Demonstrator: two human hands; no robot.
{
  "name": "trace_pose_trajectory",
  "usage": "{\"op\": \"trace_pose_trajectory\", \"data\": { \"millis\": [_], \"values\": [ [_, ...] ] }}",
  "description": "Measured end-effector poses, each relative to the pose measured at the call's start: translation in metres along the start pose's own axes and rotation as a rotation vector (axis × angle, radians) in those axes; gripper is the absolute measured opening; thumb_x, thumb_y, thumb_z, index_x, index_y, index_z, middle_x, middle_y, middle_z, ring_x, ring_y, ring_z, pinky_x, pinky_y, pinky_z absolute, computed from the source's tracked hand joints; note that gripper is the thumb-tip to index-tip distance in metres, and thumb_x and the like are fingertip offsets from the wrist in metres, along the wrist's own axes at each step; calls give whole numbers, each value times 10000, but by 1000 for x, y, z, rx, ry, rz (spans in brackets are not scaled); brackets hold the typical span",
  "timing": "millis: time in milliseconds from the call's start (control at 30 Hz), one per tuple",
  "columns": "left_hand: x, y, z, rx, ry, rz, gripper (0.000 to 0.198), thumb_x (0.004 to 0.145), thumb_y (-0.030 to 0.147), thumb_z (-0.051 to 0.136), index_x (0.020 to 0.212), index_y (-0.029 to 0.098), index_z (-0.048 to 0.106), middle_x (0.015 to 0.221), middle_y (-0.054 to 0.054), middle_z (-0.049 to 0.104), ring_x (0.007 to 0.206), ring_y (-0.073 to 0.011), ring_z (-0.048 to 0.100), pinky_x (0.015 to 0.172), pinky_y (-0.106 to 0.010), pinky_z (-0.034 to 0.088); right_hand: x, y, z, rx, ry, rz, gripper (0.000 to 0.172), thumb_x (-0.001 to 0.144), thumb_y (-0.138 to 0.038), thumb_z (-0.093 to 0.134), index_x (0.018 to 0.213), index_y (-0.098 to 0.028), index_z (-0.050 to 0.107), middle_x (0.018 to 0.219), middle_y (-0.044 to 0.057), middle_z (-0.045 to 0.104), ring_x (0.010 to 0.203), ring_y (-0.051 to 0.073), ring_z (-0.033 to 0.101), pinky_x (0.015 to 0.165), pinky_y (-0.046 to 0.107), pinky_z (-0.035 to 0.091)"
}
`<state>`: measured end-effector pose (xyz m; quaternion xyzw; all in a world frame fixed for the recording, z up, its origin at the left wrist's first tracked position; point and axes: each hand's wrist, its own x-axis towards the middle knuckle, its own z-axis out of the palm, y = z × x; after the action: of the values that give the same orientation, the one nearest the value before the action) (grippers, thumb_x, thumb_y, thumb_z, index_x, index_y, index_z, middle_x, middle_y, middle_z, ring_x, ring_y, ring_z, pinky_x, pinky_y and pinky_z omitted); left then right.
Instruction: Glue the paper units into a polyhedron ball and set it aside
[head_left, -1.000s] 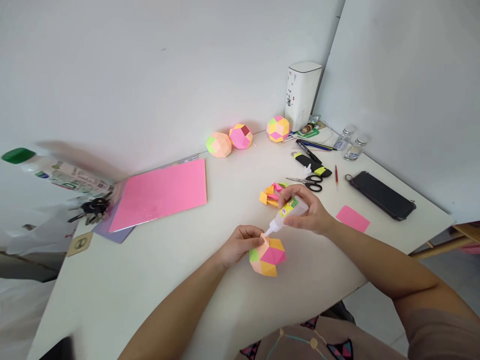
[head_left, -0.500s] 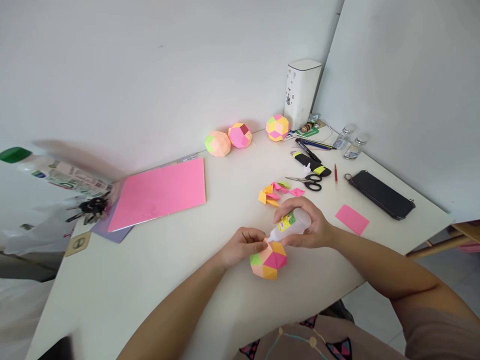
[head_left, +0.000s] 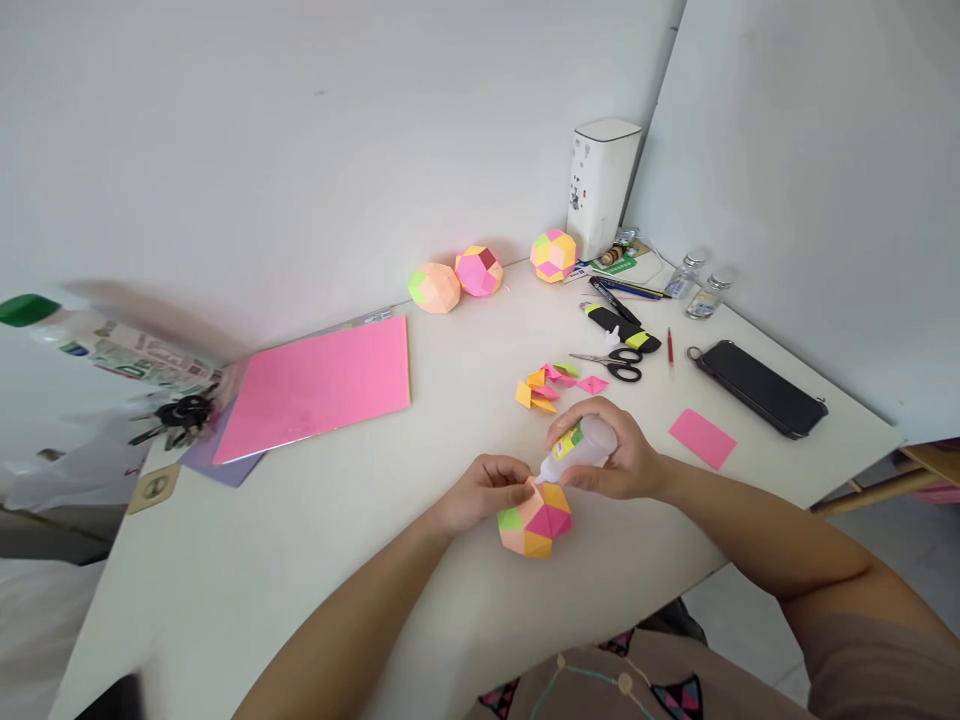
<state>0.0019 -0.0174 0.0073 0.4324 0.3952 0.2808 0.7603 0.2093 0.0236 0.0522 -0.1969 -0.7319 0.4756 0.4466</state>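
My left hand [head_left: 491,495] pinches the upper edge of a folded paper ball [head_left: 534,525] with pink, orange, peach and green faces. A clear glue bottle [head_left: 589,440] with a yellow and green label is gripped in my right hand [head_left: 626,450]. The bottle tilts down to the left, and its nozzle meets the top of the paper ball beside my left fingertips. Whether glue is coming out is too small to tell. Just beyond the bottle lie several folded paper pieces [head_left: 544,387] in yellow, pink and green.
Finished-looking paper balls [head_left: 478,271] stand along the wall. Scissors [head_left: 619,362], a box cutter [head_left: 622,326], small glass jars [head_left: 709,295], a black phone [head_left: 761,388] and a pink slip [head_left: 703,438] lie to the right. Pink paper sheets [head_left: 319,388] and keys [head_left: 180,415] are on the left.
The glue bottle has rolled and shifted slightly in my right hand, with its label turned further away. My left hand keeps its pinch on the paper ball.
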Motion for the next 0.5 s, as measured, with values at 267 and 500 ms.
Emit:
{"op": "trace_pose_trajectory", "data": {
  "millis": [267,500],
  "values": [
    [1,-2,-1,2,-8,8,230,694,342,722,708,118,673,636,-24,608,587,-111,520,569,-241,375,-1,3,0,40,3,53,385,697,-374,749,950,-219,505,797,41,648,729,191,626,572,299,498],
    [1,-4,-3,-22,-33,37,212,727,335,698,718,126,665,659,-23,602,606,-115,522,583,-246,377,1,1,-1,89,106,65,361,727,-387,724,951,-211,503,824,47,654,698,169,607,578,297,490]
  ]
}}
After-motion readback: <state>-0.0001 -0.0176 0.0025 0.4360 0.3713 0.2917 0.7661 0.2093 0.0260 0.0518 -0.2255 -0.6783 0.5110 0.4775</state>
